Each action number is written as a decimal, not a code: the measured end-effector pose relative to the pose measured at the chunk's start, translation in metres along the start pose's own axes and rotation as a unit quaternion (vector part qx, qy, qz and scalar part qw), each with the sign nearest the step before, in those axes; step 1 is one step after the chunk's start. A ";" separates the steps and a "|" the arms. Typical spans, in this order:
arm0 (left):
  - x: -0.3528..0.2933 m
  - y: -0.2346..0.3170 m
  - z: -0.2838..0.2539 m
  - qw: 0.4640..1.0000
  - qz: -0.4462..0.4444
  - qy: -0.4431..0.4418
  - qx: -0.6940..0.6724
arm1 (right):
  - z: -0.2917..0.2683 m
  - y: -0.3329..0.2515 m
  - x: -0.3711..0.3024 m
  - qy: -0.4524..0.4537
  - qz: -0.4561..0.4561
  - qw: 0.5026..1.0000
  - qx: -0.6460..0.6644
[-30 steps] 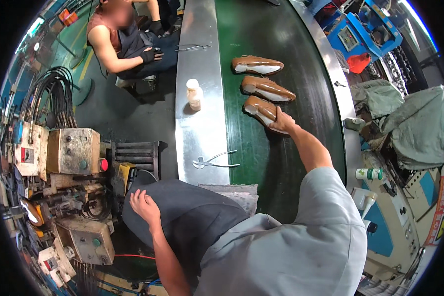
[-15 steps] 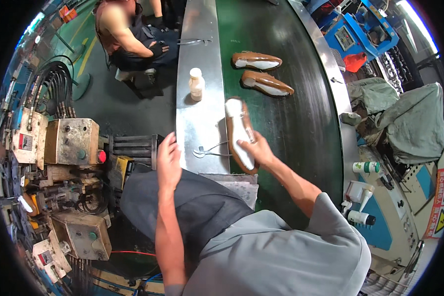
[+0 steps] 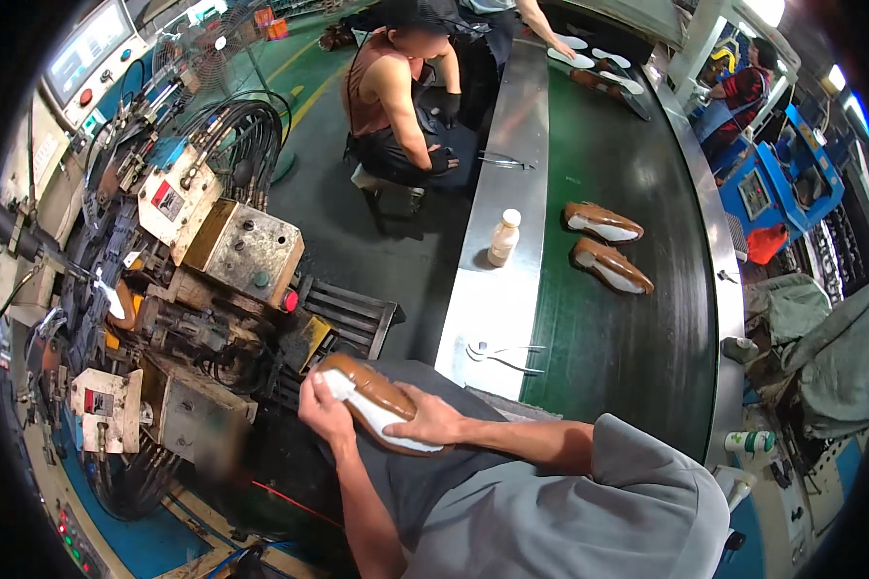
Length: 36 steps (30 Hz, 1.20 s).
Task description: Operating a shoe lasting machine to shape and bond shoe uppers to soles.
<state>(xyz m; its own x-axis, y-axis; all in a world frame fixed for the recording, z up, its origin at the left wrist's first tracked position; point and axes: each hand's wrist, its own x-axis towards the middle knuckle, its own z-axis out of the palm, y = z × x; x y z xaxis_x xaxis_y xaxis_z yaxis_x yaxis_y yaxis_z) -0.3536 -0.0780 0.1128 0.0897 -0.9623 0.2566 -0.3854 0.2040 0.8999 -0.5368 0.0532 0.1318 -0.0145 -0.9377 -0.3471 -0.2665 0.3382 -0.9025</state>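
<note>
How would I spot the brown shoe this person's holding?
Find the long dark green conveyor belt. Go lower left, past its shiny metal border, to the glossy brown shoe with a white underside. Unlike two similar brown shoes on the belt, it's in both bare hands.

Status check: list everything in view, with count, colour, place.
Held shoe: one, brown and white, lower centre
Belt: one, dark green, centre right
Belt shoes: two, brown and white, middle of belt
Ledge: one, silver, left of belt
Bottle: one, whitish, on ledge
Pincers: two, silver, along ledge
Flat pieces: several, white, belt's far end
Machinery: count unclear, grimy beige, left
Blue machine: one, blue, upper right
Cloth: count unclear, greyish, right
Co-workers: three, mixed clothing, far side
Left hand: one, bare, shoe's left end
Right hand: one, bare, shoe's right end
</note>
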 end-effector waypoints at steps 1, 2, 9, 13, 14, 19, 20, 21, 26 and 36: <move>-0.004 -0.005 -0.011 0.999 0.014 0.020 0.047 | 0.005 -0.003 0.003 -0.029 0.007 0.999 0.013; -0.006 -0.007 -0.017 0.995 0.029 0.036 0.091 | 0.006 -0.004 0.005 -0.052 0.016 0.998 0.027; 0.018 0.035 -0.049 0.971 0.152 -0.148 0.113 | -0.011 0.001 0.008 -0.117 -0.009 0.993 -0.032; 0.024 0.002 -0.038 0.963 0.115 -0.181 0.162 | -0.020 -0.011 0.004 -0.114 -0.004 0.986 -0.124; 0.024 -0.016 -0.046 0.965 0.090 -0.167 0.184 | -0.016 -0.024 -0.013 -0.067 -0.059 0.973 -0.214; 0.049 -0.005 -0.025 0.961 0.090 -0.244 0.097 | -0.032 -0.011 -0.025 -0.038 -0.299 0.856 -0.419; 0.057 0.011 -0.022 0.946 0.071 -0.299 0.105 | -0.036 -0.010 -0.022 -0.018 -0.305 0.854 -0.422; 0.061 0.007 -0.025 0.945 0.086 -0.289 0.128 | -0.035 -0.016 -0.021 -0.020 -0.308 0.850 -0.428; 0.039 -0.019 -0.028 0.970 -0.066 -0.213 0.097 | -0.015 -0.009 -0.022 -0.040 -0.292 0.854 -0.428; 0.017 -0.030 -0.035 0.985 -0.066 -0.080 0.138 | -0.013 -0.019 -0.017 -0.063 -0.290 0.849 -0.437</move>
<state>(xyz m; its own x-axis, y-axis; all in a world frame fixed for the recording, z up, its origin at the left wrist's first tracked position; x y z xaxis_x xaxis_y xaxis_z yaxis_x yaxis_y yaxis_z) -0.3084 -0.0946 0.1022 0.0189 -0.9976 0.0659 -0.6176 0.0402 0.7855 -0.5438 0.0619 0.1580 0.4526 -0.8916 0.0169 -0.8073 -0.4177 -0.4169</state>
